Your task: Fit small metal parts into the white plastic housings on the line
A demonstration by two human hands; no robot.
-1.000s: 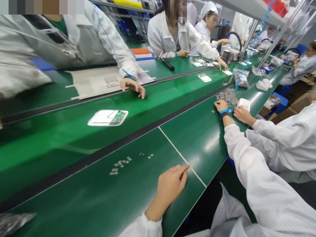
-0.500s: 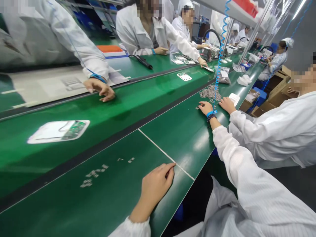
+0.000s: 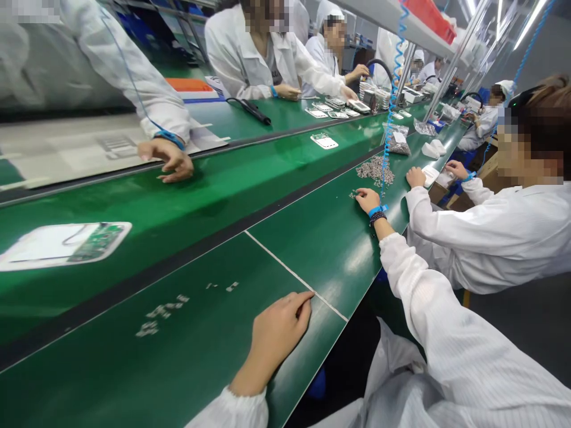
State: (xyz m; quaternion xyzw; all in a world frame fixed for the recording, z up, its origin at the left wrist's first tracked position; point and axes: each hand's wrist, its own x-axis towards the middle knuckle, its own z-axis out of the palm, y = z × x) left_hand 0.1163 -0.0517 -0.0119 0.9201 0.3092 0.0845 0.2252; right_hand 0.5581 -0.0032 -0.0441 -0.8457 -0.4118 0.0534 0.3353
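My right hand, with a blue wrist strap and dark beads at the wrist, reaches forward across the green bench. Its bent fingertips are closed on small metal pieces at the near side of a loose pile. My left hand rests on the bench beside a white dividing line. Its index finger is stretched toward the line, the thumb lies slightly apart below, and I see nothing held. Further left, several small silvery pieces lie scattered on the green surface.
A green conveyor belt carries a white panel with a circuit board and a smaller one. Opposite, a co-worker's hand hangs over the belt edge. At right, another co-worker's hand is beside a white panel. A coiled blue cord hangs down.
The near panel on the belt has slid left. The co-worker at right has raised one hand away from the white panel. My hands keep nearly the same places; the view has shifted slightly.
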